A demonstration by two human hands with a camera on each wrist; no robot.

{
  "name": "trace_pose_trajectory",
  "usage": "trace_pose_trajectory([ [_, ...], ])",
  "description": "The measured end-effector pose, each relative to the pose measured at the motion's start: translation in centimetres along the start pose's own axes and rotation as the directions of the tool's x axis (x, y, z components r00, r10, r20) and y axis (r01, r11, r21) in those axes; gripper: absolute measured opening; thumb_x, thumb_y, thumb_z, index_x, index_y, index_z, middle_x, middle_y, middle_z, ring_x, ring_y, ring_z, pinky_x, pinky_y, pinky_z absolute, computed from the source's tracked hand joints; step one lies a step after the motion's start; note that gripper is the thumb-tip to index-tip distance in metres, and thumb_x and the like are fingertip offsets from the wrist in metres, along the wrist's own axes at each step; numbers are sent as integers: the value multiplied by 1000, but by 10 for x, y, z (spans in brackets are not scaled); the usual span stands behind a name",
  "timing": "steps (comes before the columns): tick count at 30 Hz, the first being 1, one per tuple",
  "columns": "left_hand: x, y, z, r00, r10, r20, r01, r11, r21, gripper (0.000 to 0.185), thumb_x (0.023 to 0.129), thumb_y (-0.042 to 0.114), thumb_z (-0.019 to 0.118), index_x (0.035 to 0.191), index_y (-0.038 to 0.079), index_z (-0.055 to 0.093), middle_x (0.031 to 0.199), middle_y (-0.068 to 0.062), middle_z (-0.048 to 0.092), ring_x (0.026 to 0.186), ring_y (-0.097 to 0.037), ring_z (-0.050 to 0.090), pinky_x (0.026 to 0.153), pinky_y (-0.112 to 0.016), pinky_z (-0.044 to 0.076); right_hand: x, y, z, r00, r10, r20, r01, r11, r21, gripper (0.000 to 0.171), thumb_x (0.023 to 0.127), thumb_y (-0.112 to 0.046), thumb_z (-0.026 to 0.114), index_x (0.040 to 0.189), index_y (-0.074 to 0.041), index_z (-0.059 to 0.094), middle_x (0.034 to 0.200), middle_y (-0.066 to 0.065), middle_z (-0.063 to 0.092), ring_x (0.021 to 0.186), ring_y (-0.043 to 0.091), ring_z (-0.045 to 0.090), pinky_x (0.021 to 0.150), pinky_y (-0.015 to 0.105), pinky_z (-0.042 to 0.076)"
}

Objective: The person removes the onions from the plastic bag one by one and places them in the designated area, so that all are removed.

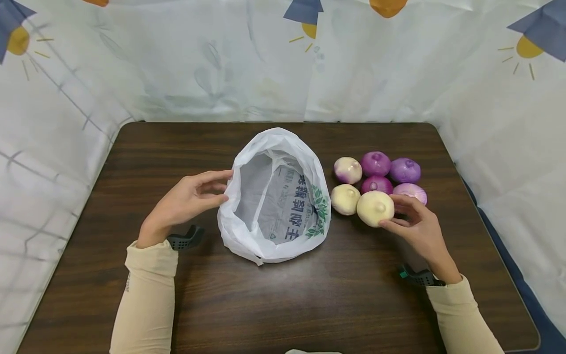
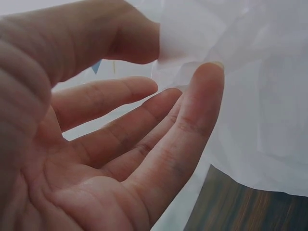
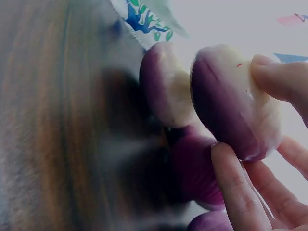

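A white plastic bag (image 1: 274,253) stands with its mouth spread wide, dark and green print showing inside. My left hand (image 1: 187,199) holds its left rim; in the left wrist view one digit of that hand (image 2: 106,144) passes behind the thin plastic and another lies against its near side. On the right, my right hand (image 1: 417,226) grips a pale onion (image 1: 375,208) between thumb and fingers. The right wrist view shows this onion (image 3: 231,103) with a purple side, raised off the dark table. Beside it lies another pale onion (image 1: 345,199).
Several more onions sit close together behind the held one, including a purple onion (image 1: 405,170) and a white-and-purple onion (image 1: 347,170). The dark wooden table (image 1: 309,300) has rounded far corners. Patterned white curtain (image 1: 177,73) surrounds it at the back and sides.
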State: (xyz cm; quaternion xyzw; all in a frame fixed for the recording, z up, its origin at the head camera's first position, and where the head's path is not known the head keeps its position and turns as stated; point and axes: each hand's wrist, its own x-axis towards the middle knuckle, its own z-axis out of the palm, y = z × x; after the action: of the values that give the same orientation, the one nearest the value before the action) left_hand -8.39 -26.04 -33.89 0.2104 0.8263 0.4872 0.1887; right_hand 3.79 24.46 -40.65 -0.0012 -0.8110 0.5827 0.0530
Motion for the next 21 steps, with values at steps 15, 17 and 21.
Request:
trace_pose_trajectory([
  [15,0,-2,-1,1000,11,-7,-11,1000,-2,56,97,8,70,150,7,54,149,-16,58,110,10,63,88,-11,55,-16,14,-3,995,96,-8,-96,994,-50,61,86,1,81,142,-4,56,131,-11,61,109,0,64,86,13,58],
  [17,-1,-1,-1,1000,9,-6,-9,1000,-4,55,97,8,70,150,7,54,150,-16,58,111,10,63,88,-11,55,-17,16,-4,995,103,-7,-103,993,-63,61,87,-1,81,142,-4,56,132,-11,61,109,0,64,87,13,58],
  [21,-1,-1,0,1000,9,-7,-9,1000,2,56,97,8,70,150,8,54,150,-15,58,110,11,63,88,-11,55,-19,19,-5,993,119,-6,-119,989,-86,59,88,-4,81,142,-6,57,132,-13,61,108,0,64,86,12,58],
])
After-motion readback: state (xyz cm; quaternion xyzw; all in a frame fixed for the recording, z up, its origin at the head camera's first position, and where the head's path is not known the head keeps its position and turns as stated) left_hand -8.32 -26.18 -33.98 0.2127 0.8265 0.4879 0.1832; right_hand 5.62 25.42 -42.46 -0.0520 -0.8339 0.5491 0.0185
